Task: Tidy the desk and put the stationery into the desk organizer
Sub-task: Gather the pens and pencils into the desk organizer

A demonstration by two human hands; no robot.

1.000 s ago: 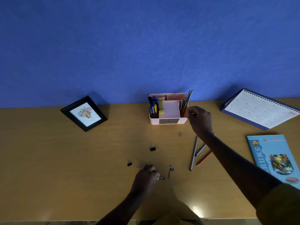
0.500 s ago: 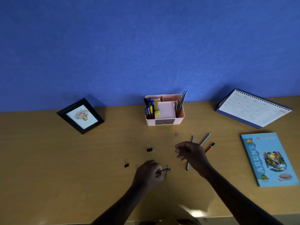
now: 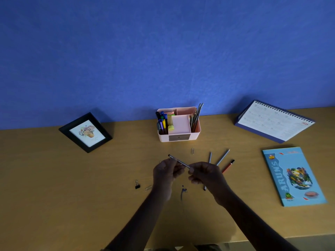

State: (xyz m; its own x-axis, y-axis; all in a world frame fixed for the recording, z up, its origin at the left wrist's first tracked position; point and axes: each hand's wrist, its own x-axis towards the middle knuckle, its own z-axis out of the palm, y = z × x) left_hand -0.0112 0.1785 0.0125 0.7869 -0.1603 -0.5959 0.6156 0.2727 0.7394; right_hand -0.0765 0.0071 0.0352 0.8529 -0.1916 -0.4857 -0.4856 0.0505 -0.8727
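Pencil point(image 3: 178, 161), slim and dark with a pale streak down its shaft, held slantwise above the counter point(image 3: 54, 187), one end up and to the left, the other down and to the right. Pinched near the upper end by the left hand point(image 3: 165, 173), fingers curled; gripped at the lower end by the right hand point(image 3: 206, 175), fingers curled round it too. Both hands on the near side of the desk organizer point(image 3: 197, 132), close to it but apart. Desk organizer a pale pink plastic box with rounded corners, set against the blue wall point(image 3: 163, 51): capped markers point(image 3: 161, 122) upright in its left compartment, a sheaf of thin pencils point(image 3: 196, 117) leaning in the right, a square pink block between, a small dark drawer front low on the near wall. On the smooth, tan, wood-look counter, just beyond the right hand, two grey pencils point(image 3: 223, 157) and a red pencil point(image 3: 228, 165) fanned out, partly hidden by that hand. A wire paper clip point(image 3: 192, 150) between those and the desk organizer. Left of the left hand, a black binder clip point(image 3: 137, 184) and, just beside it, a second wire clip point(image 3: 148, 187). Below the hands, a small bent dark object point(image 3: 182, 192), too blurred to name. Further out: a black-framed picture point(image 3: 85, 132) at left, a spiral-bound calendar point(image 3: 273, 122) at right, a glossy blue book point(image 3: 293, 176) flat near it.
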